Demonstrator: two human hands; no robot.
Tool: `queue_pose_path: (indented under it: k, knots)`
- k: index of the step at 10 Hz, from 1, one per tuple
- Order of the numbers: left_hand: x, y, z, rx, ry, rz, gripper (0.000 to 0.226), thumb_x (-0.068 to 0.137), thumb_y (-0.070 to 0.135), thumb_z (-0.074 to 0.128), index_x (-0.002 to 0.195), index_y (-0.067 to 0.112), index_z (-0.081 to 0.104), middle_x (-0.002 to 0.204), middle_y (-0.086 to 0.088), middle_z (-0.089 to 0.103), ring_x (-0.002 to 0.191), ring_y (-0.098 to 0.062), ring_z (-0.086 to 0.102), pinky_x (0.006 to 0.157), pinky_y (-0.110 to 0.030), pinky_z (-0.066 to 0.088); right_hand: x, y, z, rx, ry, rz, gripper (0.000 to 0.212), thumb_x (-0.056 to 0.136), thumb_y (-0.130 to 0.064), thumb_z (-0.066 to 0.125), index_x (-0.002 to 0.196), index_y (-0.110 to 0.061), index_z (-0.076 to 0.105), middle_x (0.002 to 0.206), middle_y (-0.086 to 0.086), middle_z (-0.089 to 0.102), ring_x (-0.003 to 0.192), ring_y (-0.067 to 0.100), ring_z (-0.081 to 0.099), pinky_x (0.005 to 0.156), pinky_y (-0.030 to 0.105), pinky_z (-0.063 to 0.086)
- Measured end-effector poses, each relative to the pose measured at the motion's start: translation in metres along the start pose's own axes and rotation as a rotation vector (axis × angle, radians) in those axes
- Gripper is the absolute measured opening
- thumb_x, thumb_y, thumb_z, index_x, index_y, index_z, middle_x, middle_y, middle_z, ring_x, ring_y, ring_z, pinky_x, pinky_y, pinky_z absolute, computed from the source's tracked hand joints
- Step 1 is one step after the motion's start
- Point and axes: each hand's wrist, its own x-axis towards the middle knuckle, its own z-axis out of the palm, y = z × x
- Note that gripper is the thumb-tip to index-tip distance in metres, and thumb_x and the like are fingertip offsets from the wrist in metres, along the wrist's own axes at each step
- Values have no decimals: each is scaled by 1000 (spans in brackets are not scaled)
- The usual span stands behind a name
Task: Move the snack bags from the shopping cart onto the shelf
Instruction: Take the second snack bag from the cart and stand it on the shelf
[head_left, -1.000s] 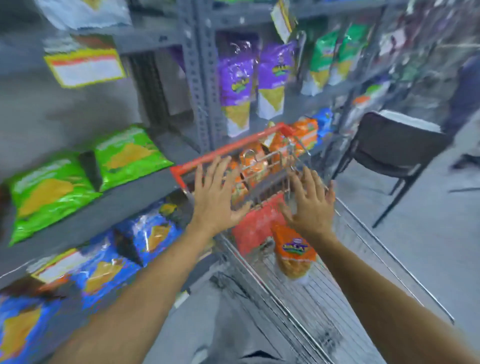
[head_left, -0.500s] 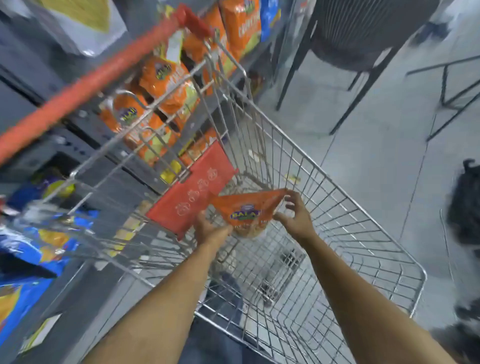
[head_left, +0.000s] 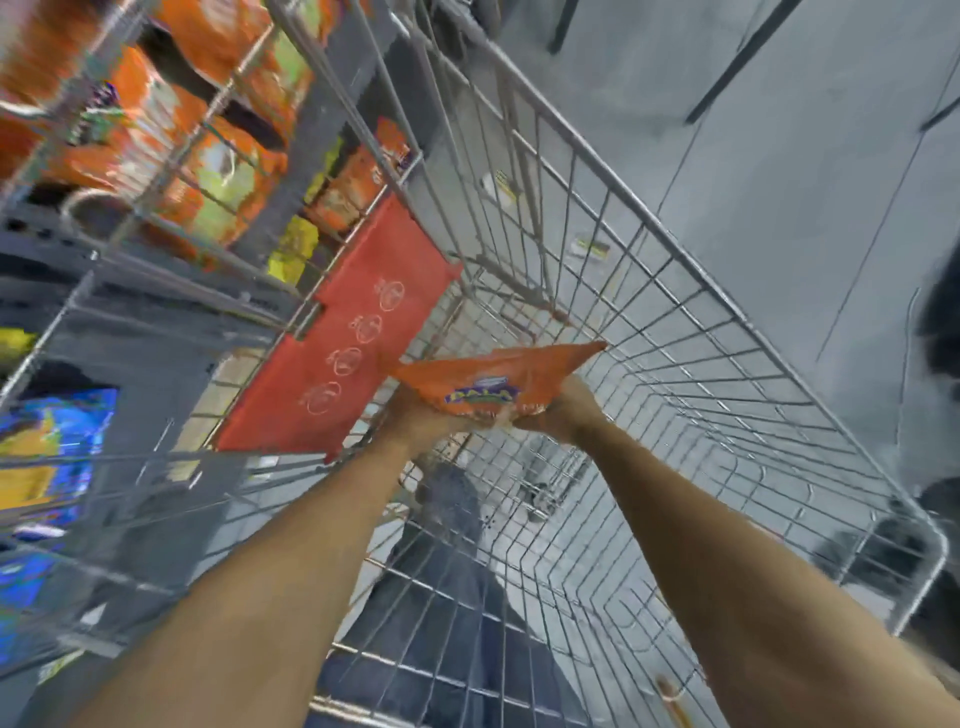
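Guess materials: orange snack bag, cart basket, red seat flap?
Orange snack bag: thin plastic film, likely glossy; it creases between the left hand and right hand. Cart basket: bare metal wire, silver-grey open grid. Red seat flap: looks like rigid matte plastic, flat with white printed icons.

Both hands reach down inside the wire shopping cart (head_left: 675, 291) at frame centre. The left hand (head_left: 415, 418) and the right hand (head_left: 563, 413) grip one orange snack bag (head_left: 493, 382) from below, one on each side; the bag sits above the cart floor, its printed face up. The red seat flap (head_left: 343, 343) lies just left of the bag. The shelf (head_left: 171, 306) at upper left holds blurred orange bags (head_left: 218, 171); blue bags (head_left: 47, 441) show at lower left. Grey floor (head_left: 779, 156) fills the upper right.
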Motion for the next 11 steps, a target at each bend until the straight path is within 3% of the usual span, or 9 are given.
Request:
queue_pose_path:
  k: [2, 3, 4, 5, 6, 7, 9, 10, 11]
  knots:
    - [-33, 12, -28, 53, 23, -42, 51, 53, 14, 89, 93, 26, 59, 97, 6, 62, 86, -8, 57, 79, -19, 44, -21, -24, -8, -83, -45, -182, 63, 65, -27, 87, 119, -10, 59, 118, 12, 66, 109, 29, 61, 93, 36, 48]
    - [-60, 19, -42, -25, 119, 8, 50, 55, 6, 88, 91, 22, 57, 99, -2, 64, 84, -9, 57, 75, -22, 44, -52, -48, -17, 27, -52, -365, 64, 61, -16, 90, 118, -17, 61, 114, -2, 65, 110, 18, 60, 97, 36, 45]
    - [-90, 33, -63, -45, 136, 63, 60, 57, 9, 88, 109, 9, 58, 111, -8, 65, 95, -15, 59, 82, -28, 46, -81, -72, -25, 124, -91, -545, 55, 64, 4, 84, 109, -19, 62, 105, -11, 64, 97, -4, 63, 85, 17, 48]
    - [-126, 55, -85, -133, 190, 216, 64, 57, 2, 86, 107, 17, 50, 116, -11, 63, 102, -20, 58, 88, -31, 47, -113, -95, -35, 215, -83, -636, 63, 65, 6, 83, 120, -13, 57, 117, 10, 66, 106, 12, 65, 87, 33, 53]
    - [-168, 76, -107, -174, 250, 395, 65, 59, -6, 82, 107, 20, 47, 99, 2, 63, 89, -11, 60, 70, -8, 48, -145, -121, -39, 285, -62, -724, 67, 61, -1, 82, 122, 1, 54, 117, 18, 65, 103, 23, 66, 83, 34, 56]
    - [-217, 94, -131, -206, 376, 535, 75, 62, -5, 81, 120, 20, 41, 92, 11, 57, 65, 13, 58, 56, 0, 43, -183, -156, -39, 334, -41, -799, 63, 59, -5, 76, 118, -2, 56, 106, 12, 68, 97, 23, 67, 74, 30, 58]
    - [-315, 94, -182, -316, 627, 781, 70, 61, -9, 79, 115, 22, 47, 98, 4, 61, 77, 7, 59, 69, -7, 47, -260, -230, -18, 413, -85, -1038, 52, 60, -6, 77, 107, -20, 59, 92, -10, 73, 87, 7, 68, 71, 20, 54]
    - [-367, 78, -206, -385, 737, 851, 64, 57, -4, 81, 110, 16, 50, 97, -1, 64, 83, -2, 61, 77, -23, 50, -297, -264, 8, 455, -153, -1143, 53, 63, -6, 75, 110, -17, 54, 87, -16, 73, 77, 1, 67, 63, 18, 53]
    - [-423, 58, -229, -445, 849, 942, 67, 52, 10, 80, 112, 5, 51, 103, -13, 63, 93, -21, 59, 86, -39, 50, -337, -296, 45, 496, -217, -1230, 50, 62, -4, 72, 107, -18, 56, 91, -14, 74, 88, 7, 68, 72, 24, 55]
